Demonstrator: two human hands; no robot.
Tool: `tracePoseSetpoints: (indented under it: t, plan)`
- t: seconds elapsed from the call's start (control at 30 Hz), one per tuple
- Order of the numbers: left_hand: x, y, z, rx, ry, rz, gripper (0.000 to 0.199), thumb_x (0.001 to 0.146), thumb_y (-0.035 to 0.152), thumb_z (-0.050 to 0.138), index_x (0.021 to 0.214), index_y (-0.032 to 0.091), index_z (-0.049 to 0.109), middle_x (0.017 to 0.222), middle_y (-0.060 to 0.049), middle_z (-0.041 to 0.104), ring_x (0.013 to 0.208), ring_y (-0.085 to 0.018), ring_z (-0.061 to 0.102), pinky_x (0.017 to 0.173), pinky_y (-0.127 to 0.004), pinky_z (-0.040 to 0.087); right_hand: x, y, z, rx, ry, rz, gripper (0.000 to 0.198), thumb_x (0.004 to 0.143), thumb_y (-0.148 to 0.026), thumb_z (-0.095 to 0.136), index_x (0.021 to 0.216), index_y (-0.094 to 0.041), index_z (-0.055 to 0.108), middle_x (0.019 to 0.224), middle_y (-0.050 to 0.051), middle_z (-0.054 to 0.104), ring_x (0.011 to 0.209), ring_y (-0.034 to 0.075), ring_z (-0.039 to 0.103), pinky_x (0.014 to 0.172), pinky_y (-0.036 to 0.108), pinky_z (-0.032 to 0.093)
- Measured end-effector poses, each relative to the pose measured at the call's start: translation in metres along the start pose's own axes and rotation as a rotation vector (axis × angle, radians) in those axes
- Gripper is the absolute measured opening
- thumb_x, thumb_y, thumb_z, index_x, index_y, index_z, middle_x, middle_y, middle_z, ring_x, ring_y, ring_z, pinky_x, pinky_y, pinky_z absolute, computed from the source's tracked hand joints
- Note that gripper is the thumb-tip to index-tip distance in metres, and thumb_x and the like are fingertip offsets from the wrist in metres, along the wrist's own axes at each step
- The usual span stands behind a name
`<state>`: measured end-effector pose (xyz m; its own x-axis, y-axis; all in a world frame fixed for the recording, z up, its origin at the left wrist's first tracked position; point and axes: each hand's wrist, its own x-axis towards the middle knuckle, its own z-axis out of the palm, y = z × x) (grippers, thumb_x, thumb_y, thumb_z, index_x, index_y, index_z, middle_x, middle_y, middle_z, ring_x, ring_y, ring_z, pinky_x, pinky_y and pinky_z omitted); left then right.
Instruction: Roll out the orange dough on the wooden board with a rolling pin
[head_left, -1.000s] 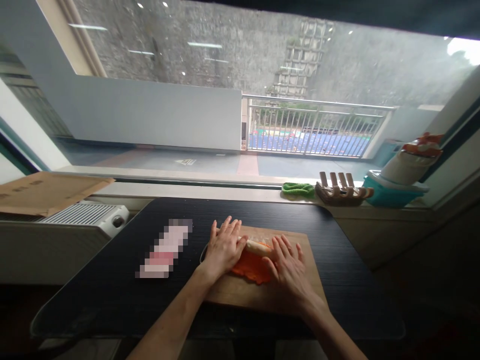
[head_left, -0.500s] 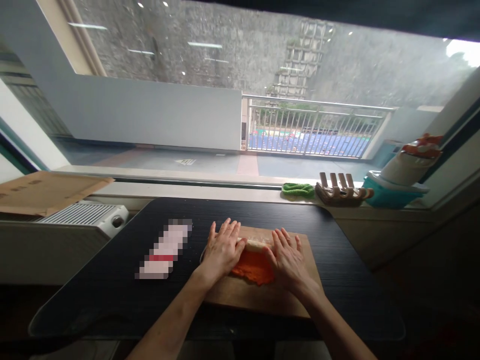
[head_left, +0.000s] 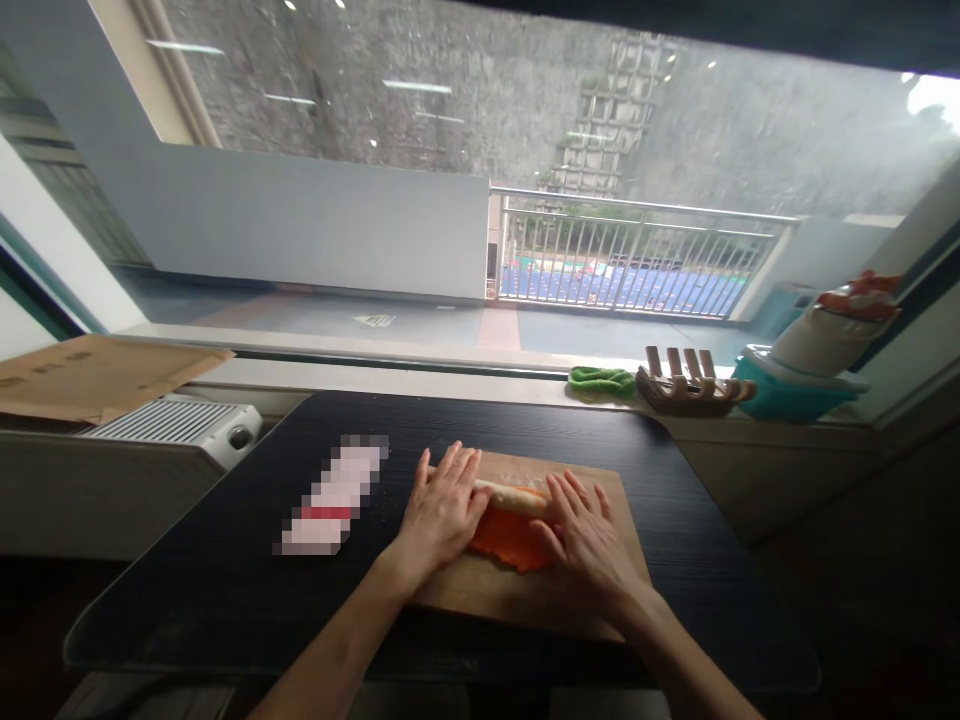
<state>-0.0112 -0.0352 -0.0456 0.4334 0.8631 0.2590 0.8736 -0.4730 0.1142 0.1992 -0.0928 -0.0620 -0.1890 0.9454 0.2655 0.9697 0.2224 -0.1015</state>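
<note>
A pale wooden rolling pin (head_left: 514,496) lies crosswise on a flattened orange sheet, which looks like dough or clay (head_left: 510,538). The sheet rests on a wooden board (head_left: 525,600), its near edge uneven. On the pin's left end lies my left hand (head_left: 444,508), open, fingers stretched forward and palm down. My right hand (head_left: 583,520) presses over the right end with fingers spread and thumb pointing inward. Both ends of the pin are mostly hidden under the hands. A thin orange strip shows beyond the pin.
The board stands on a black table (head_left: 225,590). A blurred-out pinkish item (head_left: 330,500) lies at left. On the windowsill are a green cloth (head_left: 600,381), a brown rack (head_left: 686,390) and a teal container (head_left: 795,390). A cardboard sheet (head_left: 105,375) covers part of a radiator (head_left: 180,425).
The rolling pin has come slightly toward me, showing orange beyond it. My hands still lie on it, the right fingers a little more bent. The whole view has shifted slightly.
</note>
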Motion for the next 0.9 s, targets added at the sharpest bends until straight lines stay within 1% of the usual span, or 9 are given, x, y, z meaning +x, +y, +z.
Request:
tracePoseSetpoints:
  t: [0.07,0.13,0.27,0.37,0.47,0.57,0.67,0.77,0.9]
  plan:
    - [-0.015,-0.001,-0.001,-0.008,0.009,0.035,0.051,0.093,0.039,0.031,0.138,0.014,0.037,0.143,-0.009,0.04,0.135,-0.026,0.03,0.11,-0.056,0.014,-0.015,-0.002,0.002,-0.003,0.027,-0.08,0.061,0.092,-0.049,0.036,0.14,-0.013,0.031,0.144,0.01,0.037,0.135,0.024,0.025,0.109,0.049,0.019]
    - [-0.024,-0.004,-0.003,-0.029,0.024,0.057,0.051,0.093,0.039,0.033,0.138,0.017,0.035,0.143,-0.008,0.04,0.134,-0.026,0.03,0.11,-0.056,0.013,-0.022,-0.002,0.003,-0.004,0.044,-0.098,0.06,0.092,-0.048,0.037,0.141,-0.015,0.029,0.144,0.01,0.036,0.136,0.023,0.024,0.11,0.049,0.019]
    - [-0.016,-0.014,-0.005,-0.065,0.043,0.023,0.045,0.092,0.036,0.034,0.132,0.019,0.045,0.138,-0.008,0.047,0.132,-0.027,0.033,0.108,-0.056,0.018,-0.007,0.005,-0.005,0.007,0.014,-0.021,0.046,0.094,-0.038,0.033,0.134,-0.016,0.042,0.14,0.01,0.043,0.134,0.024,0.029,0.108,0.05,0.021]
    - [-0.01,-0.026,-0.008,-0.067,0.077,-0.008,0.04,0.09,0.034,0.04,0.125,0.019,0.052,0.129,-0.009,0.055,0.125,-0.029,0.042,0.104,-0.057,0.024,0.003,0.016,-0.013,0.021,0.035,-0.032,0.041,0.093,-0.034,0.035,0.129,-0.019,0.047,0.136,0.008,0.048,0.133,0.024,0.029,0.107,0.051,0.021]
    - [-0.011,-0.033,-0.013,-0.091,0.109,0.003,0.033,0.088,0.028,0.043,0.117,0.02,0.057,0.114,-0.008,0.063,0.109,-0.025,0.054,0.096,-0.048,0.038,0.0,0.028,-0.017,0.058,0.101,-0.062,0.034,0.091,-0.028,0.042,0.123,-0.023,0.053,0.123,0.007,0.059,0.126,0.024,0.04,0.106,0.051,0.023]
    - [-0.012,-0.029,-0.02,-0.136,0.132,0.034,0.029,0.091,0.027,0.039,0.11,0.021,0.06,0.101,-0.005,0.064,0.094,-0.019,0.057,0.085,-0.035,0.045,-0.006,0.041,-0.02,0.136,0.148,-0.089,0.026,0.089,-0.024,0.045,0.111,-0.023,0.06,0.108,0.007,0.065,0.108,0.022,0.054,0.101,0.046,0.032]
    - [-0.012,-0.02,-0.022,-0.167,0.137,0.059,0.029,0.092,0.03,0.036,0.103,0.023,0.062,0.09,-0.003,0.065,0.085,-0.017,0.057,0.078,-0.031,0.045,-0.01,0.051,-0.021,0.227,0.146,-0.098,0.027,0.09,-0.02,0.041,0.106,-0.022,0.062,0.1,0.006,0.066,0.096,0.019,0.058,0.092,0.038,0.041]
    - [-0.014,-0.012,-0.016,-0.158,0.171,0.032,0.03,0.092,0.03,0.036,0.098,0.021,0.064,0.091,-0.004,0.066,0.086,-0.019,0.057,0.079,-0.033,0.044,-0.013,0.053,-0.02,0.227,0.158,-0.097,0.03,0.091,-0.019,0.038,0.106,-0.022,0.063,0.103,0.006,0.066,0.098,0.019,0.057,0.091,0.037,0.041]
    - [-0.018,-0.006,-0.009,-0.124,0.228,-0.037,0.033,0.092,0.03,0.033,0.095,0.019,0.063,0.088,-0.006,0.067,0.085,-0.022,0.058,0.079,-0.037,0.041,-0.014,0.039,-0.015,0.132,0.219,-0.03,0.029,0.092,-0.025,0.039,0.109,-0.022,0.062,0.107,0.006,0.065,0.1,0.02,0.055,0.092,0.037,0.038]
